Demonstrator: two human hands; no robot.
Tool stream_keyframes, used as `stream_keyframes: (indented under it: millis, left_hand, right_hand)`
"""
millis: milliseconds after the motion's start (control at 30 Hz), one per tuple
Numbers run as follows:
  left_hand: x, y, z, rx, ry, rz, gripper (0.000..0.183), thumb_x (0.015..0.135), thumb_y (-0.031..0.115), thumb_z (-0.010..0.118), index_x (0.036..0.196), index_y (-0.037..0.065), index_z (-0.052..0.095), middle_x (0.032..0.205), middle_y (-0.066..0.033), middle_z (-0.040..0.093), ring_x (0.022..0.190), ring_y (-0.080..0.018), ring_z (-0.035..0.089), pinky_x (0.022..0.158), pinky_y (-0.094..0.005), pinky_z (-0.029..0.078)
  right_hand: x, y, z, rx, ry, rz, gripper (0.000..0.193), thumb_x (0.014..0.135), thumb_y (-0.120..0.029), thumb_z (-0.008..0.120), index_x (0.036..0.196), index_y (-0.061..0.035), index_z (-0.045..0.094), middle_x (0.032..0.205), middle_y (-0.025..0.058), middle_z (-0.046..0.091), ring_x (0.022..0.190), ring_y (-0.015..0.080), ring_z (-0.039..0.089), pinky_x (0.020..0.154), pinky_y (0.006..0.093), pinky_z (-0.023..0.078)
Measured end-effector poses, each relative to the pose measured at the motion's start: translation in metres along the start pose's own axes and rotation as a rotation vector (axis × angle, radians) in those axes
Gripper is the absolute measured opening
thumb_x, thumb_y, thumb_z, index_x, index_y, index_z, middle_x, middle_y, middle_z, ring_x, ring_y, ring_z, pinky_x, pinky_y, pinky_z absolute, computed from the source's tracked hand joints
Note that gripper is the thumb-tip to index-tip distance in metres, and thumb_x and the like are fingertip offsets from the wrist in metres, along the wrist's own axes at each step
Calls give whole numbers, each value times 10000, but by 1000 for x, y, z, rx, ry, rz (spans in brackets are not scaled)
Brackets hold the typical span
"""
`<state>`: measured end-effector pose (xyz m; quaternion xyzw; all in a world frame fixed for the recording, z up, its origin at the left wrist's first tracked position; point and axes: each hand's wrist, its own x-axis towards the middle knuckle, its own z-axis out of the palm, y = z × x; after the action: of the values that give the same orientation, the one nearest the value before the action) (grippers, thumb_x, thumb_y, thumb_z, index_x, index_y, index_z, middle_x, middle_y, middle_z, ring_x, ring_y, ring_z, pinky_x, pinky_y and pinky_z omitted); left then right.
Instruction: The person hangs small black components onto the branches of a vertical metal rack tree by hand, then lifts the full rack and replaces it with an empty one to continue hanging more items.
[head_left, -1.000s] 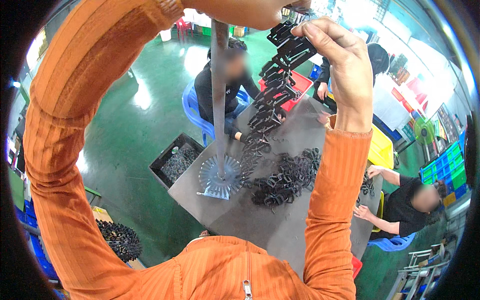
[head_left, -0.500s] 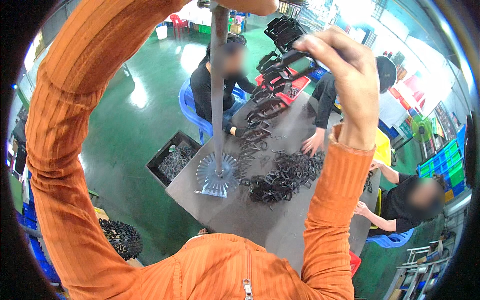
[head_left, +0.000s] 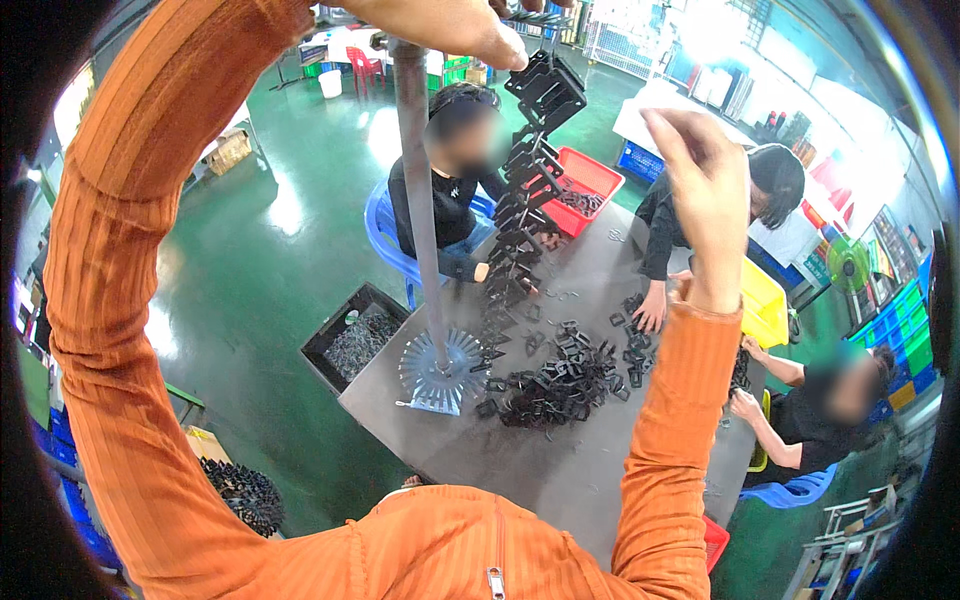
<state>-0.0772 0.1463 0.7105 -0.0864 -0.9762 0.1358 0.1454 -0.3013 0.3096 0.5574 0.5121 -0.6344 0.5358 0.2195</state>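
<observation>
Overhead, at the top edge of the frame, the left hand reaches across beside the grey metal pole, its thumb just beside a twisted metal rod and the top of a hanging string of black clips. The upper edge cuts off most of its fingers, so I cannot tell what they grip. The right hand, at upper right, is raised apart from the string, its fingers bent and loosely parted around air.

The string runs from upper centre down toward the middle of the frame, its lower end near a round slotted metal disc at the foot of the pole. Beside this, a heap of loose black clips lies on the grey table.

A co-worker's hand touches the right side of the loose clips. Above centre, a red plastic tray holds small dark parts; a yellow plastic bin stands right of the right forearm. Left of the table, a black crate contains small greyish pieces, and a spiky black cluster sits at lower left.
</observation>
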Motion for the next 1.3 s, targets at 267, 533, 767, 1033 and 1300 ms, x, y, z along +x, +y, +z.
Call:
stream_keyframes:
  millis: [267,533,767,1033,1300]
  left_hand:
    - [14,-12,15,119,13,-73,412,772,16,578,1152,-37,727,830,-271,713,777,-410,713,750,-439,588]
    - [13,13,8,116,-37,-130,458,742,-73,571,1174,-63,719,866,-296,721,763,-383,733,751,-418,603]
    - [8,22,0,69,-6,-35,446,792,-66,589,1228,-87,685,952,-289,732,837,-355,741,807,-408,604]
    - [-3,-15,15,190,173,191,419,816,-42,561,1211,-33,702,1006,-248,714,856,-367,692,800,-415,567]
    - [-12,-27,11,-134,189,138,317,834,8,585,1141,-61,626,910,-236,675,824,-349,685,759,-441,563]
  right_hand:
    - [42,-48,82,125,30,-34,258,894,-267,724,956,-22,777,921,191,729,876,284,720,780,369,537]
    - [45,-28,47,865,-353,140,215,951,-186,687,1037,-5,765,992,56,762,958,150,688,934,286,481]
    - [47,6,28,1206,-562,162,271,943,-217,716,1122,-13,706,1044,61,713,1020,170,653,928,321,486]
    - [18,67,-63,1008,-260,233,248,862,-88,765,1085,7,715,930,89,705,841,201,645,870,353,501]
    - [11,16,-42,-326,-134,242,275,881,-244,748,1083,-57,759,965,128,768,880,210,736,844,348,544]
